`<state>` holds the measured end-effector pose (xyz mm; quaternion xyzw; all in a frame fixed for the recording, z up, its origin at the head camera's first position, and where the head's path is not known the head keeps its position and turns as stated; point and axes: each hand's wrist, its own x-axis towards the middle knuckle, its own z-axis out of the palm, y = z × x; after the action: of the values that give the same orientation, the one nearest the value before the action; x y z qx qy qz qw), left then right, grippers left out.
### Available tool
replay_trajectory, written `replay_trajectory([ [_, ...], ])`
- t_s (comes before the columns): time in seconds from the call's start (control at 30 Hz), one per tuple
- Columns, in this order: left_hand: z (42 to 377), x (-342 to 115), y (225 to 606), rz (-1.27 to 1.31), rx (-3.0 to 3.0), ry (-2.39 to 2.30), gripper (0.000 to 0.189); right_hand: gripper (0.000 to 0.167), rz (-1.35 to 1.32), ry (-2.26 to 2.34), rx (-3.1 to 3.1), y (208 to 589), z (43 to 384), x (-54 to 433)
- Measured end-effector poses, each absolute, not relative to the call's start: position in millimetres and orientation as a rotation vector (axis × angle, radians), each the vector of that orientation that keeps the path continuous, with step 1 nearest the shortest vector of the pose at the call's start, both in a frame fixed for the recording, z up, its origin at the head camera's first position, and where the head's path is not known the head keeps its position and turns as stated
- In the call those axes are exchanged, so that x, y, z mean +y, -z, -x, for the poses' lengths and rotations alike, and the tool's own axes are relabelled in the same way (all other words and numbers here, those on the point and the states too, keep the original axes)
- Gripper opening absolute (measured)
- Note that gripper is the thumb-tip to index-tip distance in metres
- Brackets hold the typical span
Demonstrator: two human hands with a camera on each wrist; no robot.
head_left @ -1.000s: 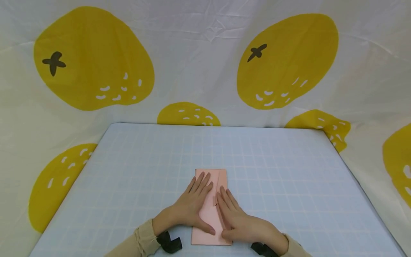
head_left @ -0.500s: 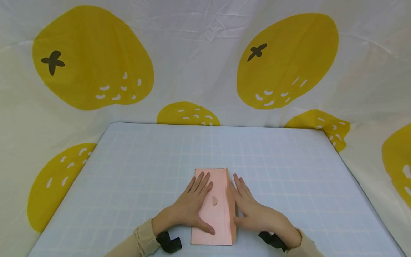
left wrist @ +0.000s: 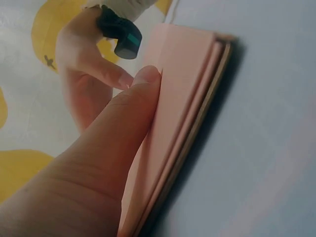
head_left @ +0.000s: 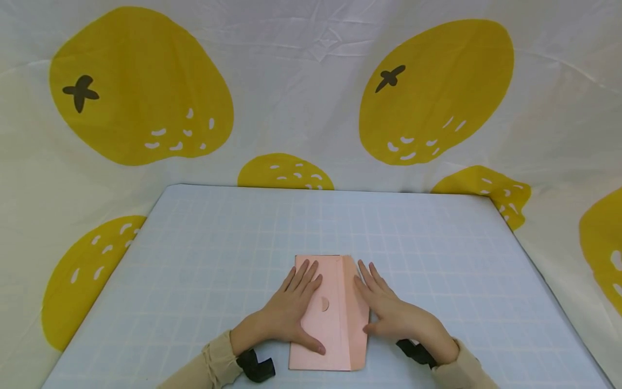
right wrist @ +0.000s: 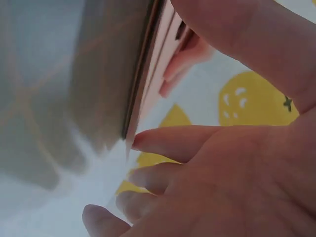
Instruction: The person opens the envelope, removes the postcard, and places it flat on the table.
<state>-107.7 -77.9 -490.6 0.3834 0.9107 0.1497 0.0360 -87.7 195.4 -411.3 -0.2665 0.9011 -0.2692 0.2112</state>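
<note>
A pink paper envelope (head_left: pixel 323 335) with a small half-round notch lies lengthwise on the table in the head view. Along its right side a flap (head_left: pixel 357 324) is folded outward. My left hand (head_left: pixel 284 313) rests flat over the envelope's left half, fingers spread, thumb (left wrist: pixel 133 108) pressing its surface in the left wrist view. Several thin layers show at the near edge of the envelope (left wrist: pixel 182 59). Beside the flap, my right hand (head_left: pixel 391 310) has straight fingers and touches the flap's outer edge. The right wrist view shows its fingers (right wrist: pixel 173 140) extended against the envelope's edge.
The table (head_left: pixel 218 243) has a pale blue cloth with a white grid. Behind it hangs a white curtain (head_left: pixel 296 81) printed with yellow fruit shapes. Black straps (head_left: pixel 257 367) sit at both wrists.
My right hand has moved rightward off the envelope's top, and the right flap has swung from lying over the envelope to folded outward. My left hand has stayed in place.
</note>
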Motion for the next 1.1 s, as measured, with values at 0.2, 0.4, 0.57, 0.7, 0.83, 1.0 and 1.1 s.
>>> replay_trajectory([
  [0.2,107,-78,489,-1.149,2.769,-0.475,0.14,0.109,0.767,0.707,2.433,422,93,197],
  [0.4,107,-78,489,-1.156,2.775,-0.471,0.14,0.123,0.777,0.617,2.437,427,94,197],
  [0.57,107,-78,490,-1.162,2.788,-0.453,0.14,0.124,0.783,0.608,2.443,429,94,197],
  [0.7,107,-78,491,-1.161,2.793,-0.435,0.14,0.123,0.787,0.629,2.441,431,94,197],
  [0.83,108,-78,492,-1.164,2.796,-0.425,0.14,0.122,0.79,0.635,2.452,433,93,195],
  [1.0,108,-78,492,-1.166,2.794,-0.434,0.14,0.121,0.789,0.662,2.459,435,92,193],
  [1.1,107,-78,491,-1.162,2.792,-0.432,0.139,0.12,0.799,0.69,2.453,436,92,193],
])
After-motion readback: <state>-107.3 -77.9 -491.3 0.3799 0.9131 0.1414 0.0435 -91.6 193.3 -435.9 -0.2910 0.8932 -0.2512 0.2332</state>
